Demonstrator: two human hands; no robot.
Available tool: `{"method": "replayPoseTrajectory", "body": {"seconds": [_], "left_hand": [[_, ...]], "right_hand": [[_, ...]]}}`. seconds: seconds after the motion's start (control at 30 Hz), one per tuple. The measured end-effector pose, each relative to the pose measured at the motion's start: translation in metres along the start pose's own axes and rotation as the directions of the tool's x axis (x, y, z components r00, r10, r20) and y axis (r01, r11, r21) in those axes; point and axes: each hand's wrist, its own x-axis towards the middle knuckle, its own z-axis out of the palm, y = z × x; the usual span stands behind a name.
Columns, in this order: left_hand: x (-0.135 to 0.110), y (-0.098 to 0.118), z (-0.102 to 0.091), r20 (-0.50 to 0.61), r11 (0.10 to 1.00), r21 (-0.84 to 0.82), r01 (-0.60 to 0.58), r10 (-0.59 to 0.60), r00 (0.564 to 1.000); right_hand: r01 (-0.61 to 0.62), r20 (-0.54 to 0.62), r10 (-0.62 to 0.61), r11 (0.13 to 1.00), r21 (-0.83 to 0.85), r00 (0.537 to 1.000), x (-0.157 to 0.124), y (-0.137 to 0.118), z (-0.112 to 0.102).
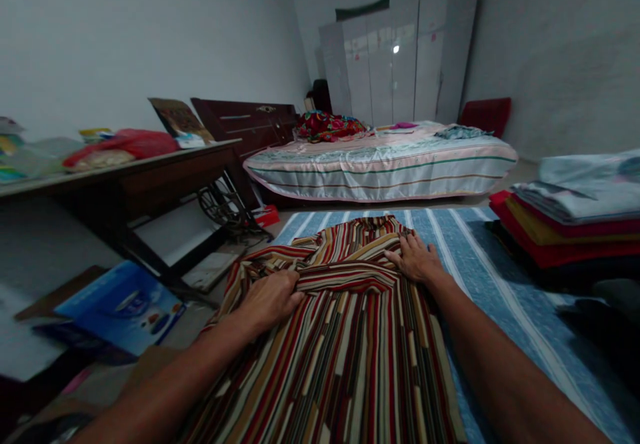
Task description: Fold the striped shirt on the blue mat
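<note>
A long-sleeved shirt with red, tan, black and cream stripes lies spread on a blue, white-striped cover, its collar at the far end. The sleeves are folded across the upper part of the shirt. My left hand is closed on the fabric at the left side, by the end of a folded sleeve. Flat on the right side of the shirt, near the sleeve fold, rests my right hand with fingers stretched out and thumb apart.
A stack of folded clothes sits on the blue cover to the right. Farther back stands a bed before a white wardrobe. At left are a sewing-machine table and a blue box.
</note>
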Motion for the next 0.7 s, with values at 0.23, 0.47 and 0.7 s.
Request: {"method": "replayPoseTrajectory", "body": {"seconds": [0.23,0.47,0.7], "left_hand": [[-0.006,-0.023,0.002,-0.098,0.957,-0.057,0.284,-0.288,0.952],[0.004,-0.05,0.017,-0.105,0.865,-0.377,0.333,-0.397,0.912],[0.01,-0.056,0.012,-0.219,0.808,-0.546,0.222,-0.394,0.893]], "right_hand": [[0.008,-0.024,-0.009,0.999,-0.045,1.0,0.003,0.004,0.008],[0.02,-0.05,-0.024,0.997,-0.07,0.998,0.002,0.005,0.012],[0.008,-0.011,-0.009,0.998,-0.066,1.0,0.003,0.005,0.01]]}}
